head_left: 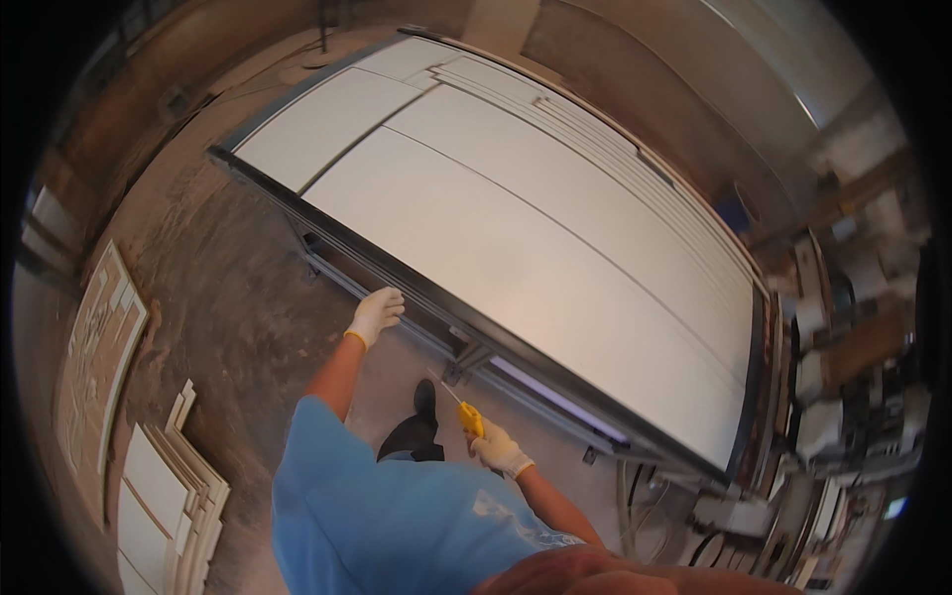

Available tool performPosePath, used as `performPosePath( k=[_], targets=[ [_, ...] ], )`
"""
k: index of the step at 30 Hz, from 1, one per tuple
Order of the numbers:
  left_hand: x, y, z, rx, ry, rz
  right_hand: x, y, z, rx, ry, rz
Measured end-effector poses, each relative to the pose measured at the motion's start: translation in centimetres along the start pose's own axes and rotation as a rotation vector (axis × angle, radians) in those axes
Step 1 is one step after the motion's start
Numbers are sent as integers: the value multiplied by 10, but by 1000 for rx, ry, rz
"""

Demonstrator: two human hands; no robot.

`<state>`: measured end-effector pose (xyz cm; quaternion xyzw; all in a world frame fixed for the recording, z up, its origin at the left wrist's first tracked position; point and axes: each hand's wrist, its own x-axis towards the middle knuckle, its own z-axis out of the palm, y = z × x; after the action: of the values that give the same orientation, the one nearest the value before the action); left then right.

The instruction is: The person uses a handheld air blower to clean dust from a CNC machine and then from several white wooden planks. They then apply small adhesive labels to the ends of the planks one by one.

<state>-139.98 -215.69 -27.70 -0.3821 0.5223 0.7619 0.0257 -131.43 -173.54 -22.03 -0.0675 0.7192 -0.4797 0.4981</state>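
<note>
White knit gloves with yellow cuffs cover both hands. My left hand point(376, 314) is held at the near edge of a large worktable point(397, 266) with a dark rim, fingers loosely stretched and holding nothing. Whether its fingertips touch the rim I cannot tell. Lower and to the right, my right hand point(501, 449) is wrapped round a yellow-handled tool with a thin straight metal shaft point(470, 417). Its shaft points up and left toward the table's underside; the exact kind is too small to tell. White cut panels point(496, 218) lie flat across the tabletop, parted by narrow gaps.
Leftover white boards point(164, 501) stand stacked on the floor at the lower left, near a large pale board point(102, 347) with cut marks. Narrow strips point(595, 129) lie along the table's far side. Cluttered equipment point(853, 347) fills the right. My shoe point(424, 399) is below the table edge.
</note>
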Motion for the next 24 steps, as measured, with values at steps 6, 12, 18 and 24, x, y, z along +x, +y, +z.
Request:
performPosePath(
  k=[6,12,18,24],
  targets=[
    [-262,-239,211,384,-516,-388,-237,229,37,64,795,54],
    [-544,-441,460,891,-1524,-403,-505,374,-3,235,1377,550],
    [-681,-589,552,1019,-1833,-460,-607,476,-3,247,1440,685],
    [-819,-750,635,958,-1547,-914,-743,620,-38,259,1220,892]
  ],
)
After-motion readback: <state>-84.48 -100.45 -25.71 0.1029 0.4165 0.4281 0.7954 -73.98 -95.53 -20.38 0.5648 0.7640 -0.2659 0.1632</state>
